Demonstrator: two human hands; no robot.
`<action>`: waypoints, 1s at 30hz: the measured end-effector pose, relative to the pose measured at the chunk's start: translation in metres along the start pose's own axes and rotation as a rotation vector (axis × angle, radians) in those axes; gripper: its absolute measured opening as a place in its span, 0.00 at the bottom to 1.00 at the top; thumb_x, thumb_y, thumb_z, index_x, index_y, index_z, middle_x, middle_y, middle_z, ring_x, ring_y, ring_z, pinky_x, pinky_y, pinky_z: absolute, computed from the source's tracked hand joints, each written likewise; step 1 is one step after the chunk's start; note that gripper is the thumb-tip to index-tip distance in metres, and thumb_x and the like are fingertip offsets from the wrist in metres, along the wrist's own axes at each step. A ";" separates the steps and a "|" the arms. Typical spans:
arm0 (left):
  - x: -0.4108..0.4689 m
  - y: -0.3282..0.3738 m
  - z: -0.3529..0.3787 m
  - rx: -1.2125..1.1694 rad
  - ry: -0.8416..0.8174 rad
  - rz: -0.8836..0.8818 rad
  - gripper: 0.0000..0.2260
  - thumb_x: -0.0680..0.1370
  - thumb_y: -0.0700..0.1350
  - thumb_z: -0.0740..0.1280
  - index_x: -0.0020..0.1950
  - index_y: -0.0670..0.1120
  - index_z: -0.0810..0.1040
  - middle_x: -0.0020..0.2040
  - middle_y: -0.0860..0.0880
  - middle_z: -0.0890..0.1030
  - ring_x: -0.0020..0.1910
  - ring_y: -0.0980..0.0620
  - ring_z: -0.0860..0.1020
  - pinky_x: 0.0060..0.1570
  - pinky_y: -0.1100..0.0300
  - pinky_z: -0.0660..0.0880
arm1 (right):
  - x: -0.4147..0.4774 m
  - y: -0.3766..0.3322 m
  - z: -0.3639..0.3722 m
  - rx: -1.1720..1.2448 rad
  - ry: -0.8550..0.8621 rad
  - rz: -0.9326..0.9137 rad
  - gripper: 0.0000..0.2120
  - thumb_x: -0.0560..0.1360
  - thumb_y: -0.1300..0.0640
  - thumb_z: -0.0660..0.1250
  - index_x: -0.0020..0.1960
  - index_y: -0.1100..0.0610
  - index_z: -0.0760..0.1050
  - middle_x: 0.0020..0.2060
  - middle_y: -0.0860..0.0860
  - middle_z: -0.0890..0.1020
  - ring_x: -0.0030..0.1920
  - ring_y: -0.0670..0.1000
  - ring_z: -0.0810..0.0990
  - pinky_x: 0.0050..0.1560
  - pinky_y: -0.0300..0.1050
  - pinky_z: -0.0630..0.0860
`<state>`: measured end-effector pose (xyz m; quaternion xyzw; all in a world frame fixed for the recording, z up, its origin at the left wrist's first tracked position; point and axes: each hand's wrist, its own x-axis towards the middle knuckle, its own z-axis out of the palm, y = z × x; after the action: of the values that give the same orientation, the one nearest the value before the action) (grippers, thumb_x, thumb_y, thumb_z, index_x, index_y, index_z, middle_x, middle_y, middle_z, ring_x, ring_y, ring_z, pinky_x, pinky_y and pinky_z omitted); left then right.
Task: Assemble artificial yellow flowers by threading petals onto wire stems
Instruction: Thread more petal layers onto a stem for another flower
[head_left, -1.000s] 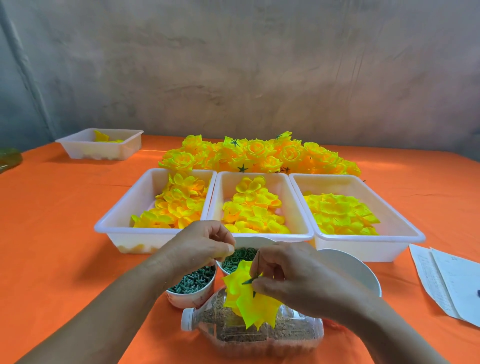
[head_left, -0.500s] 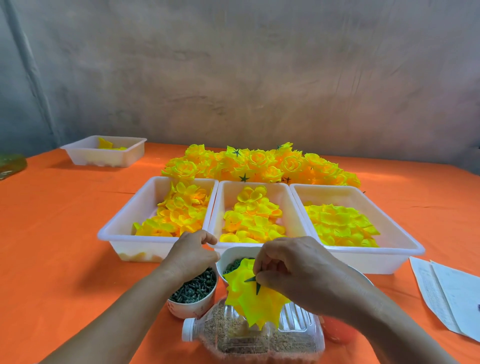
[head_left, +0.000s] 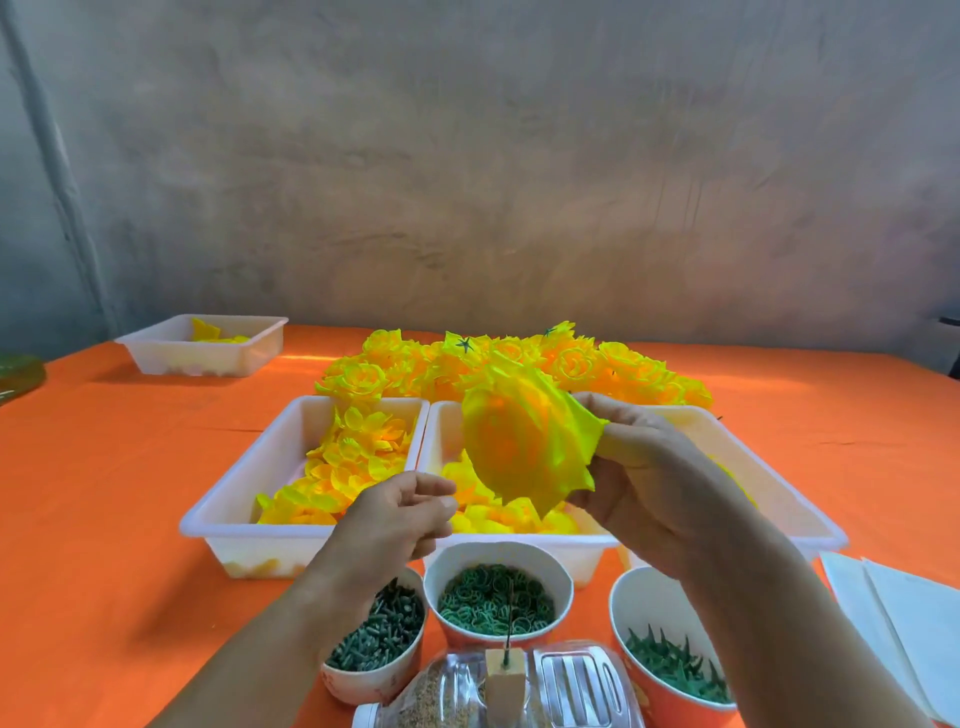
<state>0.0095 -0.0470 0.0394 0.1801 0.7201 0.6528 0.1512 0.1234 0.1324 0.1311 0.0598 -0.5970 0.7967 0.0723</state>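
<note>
The right hand (head_left: 649, 478) grips a layered yellow flower (head_left: 524, 447) from behind, fingers curled at the back of the petals. It holds the flower tilted above the middle tray (head_left: 434, 441) with the face turned leftward. That suggests a check of how the layers sit, or the start of a carry to the pile of finished flowers (head_left: 613, 364) behind the trays.

The left hand (head_left: 395, 525) hovers lower left, apart from the flower, fingers loosely curled and thumb near forefinger. Whether it pinches some small piece I cannot tell.

The layout seems made for short reaches. Loose petals (head_left: 353, 452) fill trays set side by side. Nearer the person stand a cup of green stubs (head_left: 363, 691), a cup of green rings (head_left: 561, 577) and a cup of green spiky pieces (head_left: 636, 597).

In front of them a clear bottle (head_left: 576, 686) lies on its side, filled with grain, likely as ballast. It carries a small block (head_left: 504, 680) from which a thin wire (head_left: 509, 613) stands upright and bare, probably the spike for stacking petals. Everything rests on the orange counter (head_left: 104, 493).
</note>
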 end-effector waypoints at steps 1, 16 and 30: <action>-0.006 0.012 0.005 -0.155 -0.063 -0.023 0.02 0.73 0.48 0.73 0.43 0.54 0.85 0.46 0.50 0.85 0.47 0.49 0.84 0.44 0.58 0.78 | 0.002 0.007 -0.003 0.140 0.008 0.038 0.15 0.61 0.63 0.72 0.47 0.61 0.79 0.40 0.59 0.79 0.36 0.52 0.78 0.37 0.43 0.79; -0.031 0.078 0.056 -0.427 -0.226 0.087 0.06 0.63 0.44 0.76 0.38 0.52 0.86 0.41 0.47 0.85 0.37 0.50 0.83 0.38 0.58 0.80 | 0.002 0.045 -0.017 0.628 0.075 0.148 0.11 0.74 0.60 0.63 0.52 0.63 0.81 0.46 0.60 0.83 0.34 0.53 0.81 0.27 0.40 0.76; -0.047 0.099 0.076 -0.420 -0.297 0.035 0.07 0.66 0.46 0.74 0.42 0.51 0.87 0.49 0.42 0.85 0.45 0.41 0.84 0.50 0.40 0.80 | -0.029 0.035 -0.037 0.318 0.051 0.012 0.10 0.68 0.60 0.69 0.47 0.54 0.84 0.41 0.56 0.83 0.35 0.51 0.78 0.30 0.40 0.73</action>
<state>0.0914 0.0071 0.1293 0.2511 0.5354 0.7569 0.2782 0.1455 0.1571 0.0828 0.0469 -0.4619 0.8828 0.0724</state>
